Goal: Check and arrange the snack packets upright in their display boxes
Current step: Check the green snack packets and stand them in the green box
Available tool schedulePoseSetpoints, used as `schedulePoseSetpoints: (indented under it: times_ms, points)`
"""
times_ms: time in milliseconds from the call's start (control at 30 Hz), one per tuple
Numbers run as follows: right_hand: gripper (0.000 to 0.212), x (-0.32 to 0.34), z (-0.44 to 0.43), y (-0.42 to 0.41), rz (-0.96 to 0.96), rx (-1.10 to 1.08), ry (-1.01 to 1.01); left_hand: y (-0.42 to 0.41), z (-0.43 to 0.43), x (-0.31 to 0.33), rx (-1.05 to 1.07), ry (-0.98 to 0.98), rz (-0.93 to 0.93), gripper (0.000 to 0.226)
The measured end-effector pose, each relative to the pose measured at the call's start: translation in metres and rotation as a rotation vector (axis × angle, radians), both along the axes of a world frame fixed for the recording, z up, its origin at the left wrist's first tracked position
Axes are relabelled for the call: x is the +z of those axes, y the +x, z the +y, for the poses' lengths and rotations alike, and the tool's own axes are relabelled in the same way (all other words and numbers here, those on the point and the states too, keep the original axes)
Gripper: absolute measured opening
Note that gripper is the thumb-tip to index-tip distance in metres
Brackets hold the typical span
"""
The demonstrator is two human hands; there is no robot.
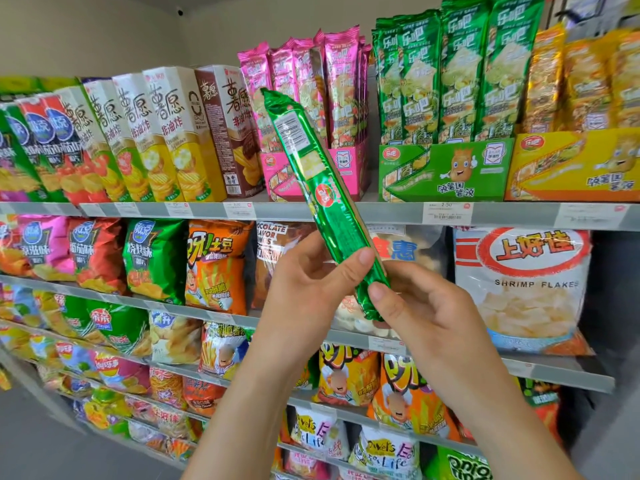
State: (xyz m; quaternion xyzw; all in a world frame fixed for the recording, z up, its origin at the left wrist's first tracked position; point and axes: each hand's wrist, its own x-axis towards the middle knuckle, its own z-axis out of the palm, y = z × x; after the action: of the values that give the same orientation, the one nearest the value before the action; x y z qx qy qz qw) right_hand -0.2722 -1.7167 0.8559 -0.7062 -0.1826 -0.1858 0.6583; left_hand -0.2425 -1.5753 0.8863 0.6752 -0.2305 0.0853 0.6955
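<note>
A long green foil snack packet (313,178) is held out in front of the shelves, tilted with its top leaning left, back label facing me. My left hand (311,285) grips its lower part from the left. My right hand (419,313) pinches its bottom end from the right. On the top shelf stands the green display box (446,171) with several matching green packets (460,74) upright in it. To its left is a pink display box (346,171) with pink packets (311,84), some leaning. A yellow display box (575,168) with gold packets is at the right.
Tall cardboard chip boxes (162,133) lean along the top shelf's left part. Price tags line the grey shelf edge (381,211). Lower shelves hold several chip bags, among them a large shrimp flakes bag (523,289).
</note>
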Motion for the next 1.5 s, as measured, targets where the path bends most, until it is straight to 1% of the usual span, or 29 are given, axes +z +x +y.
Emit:
schedulePoseSetpoints:
  times_ms: [67,100,167,233,333,400,467,500,567,633,667,733,800,867,933,1000,1033,1133,1200,1267,1367,1433,1500]
  points:
    - [0.014,-0.002,0.0,0.002,0.019,-0.009,0.069,0.0,-0.003,-0.001,0.048,0.033,-0.027,0.03]
    - [0.015,-0.003,0.0,0.003,0.015,-0.042,0.092,0.0,-0.005,-0.001,0.089,0.027,-0.041,0.035]
    - [0.02,-0.005,0.001,0.003,-0.016,-0.183,0.083,0.0,-0.009,-0.001,0.19,-0.023,-0.066,0.053]
    - [0.026,-0.006,0.003,0.003,-0.102,-0.366,0.005,0.0,-0.011,-0.002,0.224,-0.037,-0.083,0.06]
    - [0.033,-0.011,0.007,0.003,-0.32,-0.576,-0.234,-0.001,-0.017,-0.004,0.167,-0.031,-0.035,0.062]
    - [0.031,-0.017,0.009,0.002,-0.45,-0.6,-0.35,0.0,-0.019,-0.006,0.171,-0.086,0.002,0.064]
    - [0.025,-0.021,0.008,0.002,-0.547,-0.541,-0.406,0.002,-0.019,-0.006,0.202,-0.15,0.034,0.056]
    - [0.022,-0.022,0.007,0.001,-0.564,-0.494,-0.406,0.003,-0.018,-0.006,0.205,-0.189,0.051,0.049]
    - [0.013,-0.021,0.005,0.0,-0.548,-0.393,-0.339,0.004,-0.015,-0.007,0.184,-0.271,0.08,0.039]
    - [0.006,-0.018,0.005,-0.002,-0.471,-0.311,-0.21,0.003,-0.013,-0.008,0.146,-0.329,0.087,0.039]
    - [0.007,-0.016,0.004,-0.003,-0.402,-0.27,-0.139,0.002,-0.013,-0.008,0.121,-0.35,0.085,0.042]
    - [0.019,-0.013,0.004,-0.004,-0.209,-0.175,-0.036,0.0,-0.013,-0.008,0.064,-0.387,0.078,0.042]
    - [0.032,-0.012,0.002,-0.004,-0.039,-0.047,0.03,0.0,-0.013,-0.008,0.012,-0.422,0.073,0.034]
    - [0.031,-0.012,0.001,-0.004,0.03,0.061,0.072,0.0,-0.013,-0.009,-0.037,-0.45,0.084,0.027]
    - [0.032,-0.01,0.002,-0.006,0.0,0.055,0.065,0.001,-0.014,-0.009,-0.088,-0.483,0.126,0.025]
    - [0.038,-0.012,0.002,-0.007,-0.048,-0.016,0.038,0.001,-0.014,-0.008,-0.11,-0.482,0.153,0.024]
    - [0.04,-0.013,0.002,-0.008,-0.062,-0.066,0.023,0.0,-0.014,-0.007,-0.101,-0.443,0.145,0.023]
    - [0.046,-0.016,0.001,-0.01,-0.101,-0.194,-0.038,-0.001,-0.015,-0.004,-0.003,-0.2,0.04,0.021]
    - [0.05,-0.018,0.003,-0.012,-0.116,-0.239,-0.078,-0.002,-0.017,-0.003,0.036,-0.115,-0.005,0.019]
    - [0.044,-0.019,0.003,-0.014,-0.133,-0.277,-0.118,-0.001,-0.018,-0.004,0.049,-0.132,-0.023,0.018]
    - [0.037,-0.019,0.002,-0.016,-0.196,-0.328,-0.201,-0.002,-0.019,-0.006,0.023,-0.21,-0.006,0.012]
    - [0.035,-0.017,0.002,-0.018,-0.228,-0.325,-0.232,-0.002,-0.02,-0.007,-0.018,-0.254,0.016,0.014]
    - [0.038,-0.016,0.001,-0.019,-0.274,-0.335,-0.248,-0.002,-0.02,-0.006,-0.041,-0.283,0.033,0.018]
